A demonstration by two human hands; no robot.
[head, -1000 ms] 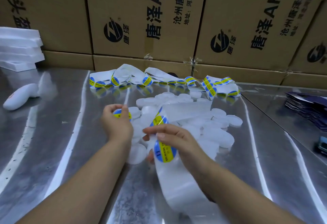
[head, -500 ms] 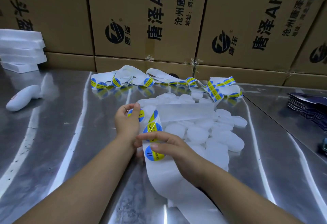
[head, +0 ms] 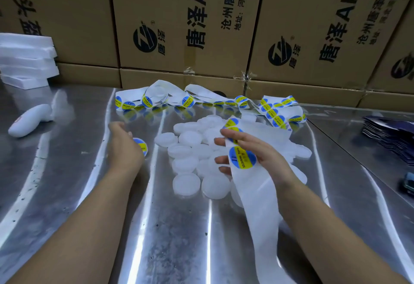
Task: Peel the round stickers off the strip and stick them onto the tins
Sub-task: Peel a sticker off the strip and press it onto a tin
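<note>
Several white round tins [head: 186, 184] lie heaped in the middle of the steel table [head: 67, 194]. My right hand [head: 257, 151] pinches the white backing strip [head: 257, 216], thumb on top and fingers behind. A blue and yellow round sticker [head: 242, 157] sits on the strip just below the thumb, with two more above it. The strip hangs down toward me. My left hand [head: 124, 149] is left of the heap with its fingers loosely spread. A stickered tin [head: 141, 146] rests against its thumb side, partly hidden by the hand.
More sticker strip [head: 201, 99] lies tangled at the back, in front of a wall of cardboard boxes [head: 179, 25]. White foam trays [head: 24, 59] and a white handheld device [head: 29, 120] are far left. Dark pouches [head: 389, 138] are stacked at the right.
My left hand has moved left, away from the strip, taking the stickered tin with it, and its fingers have loosened. My right hand has shifted right and lifted the strip.
</note>
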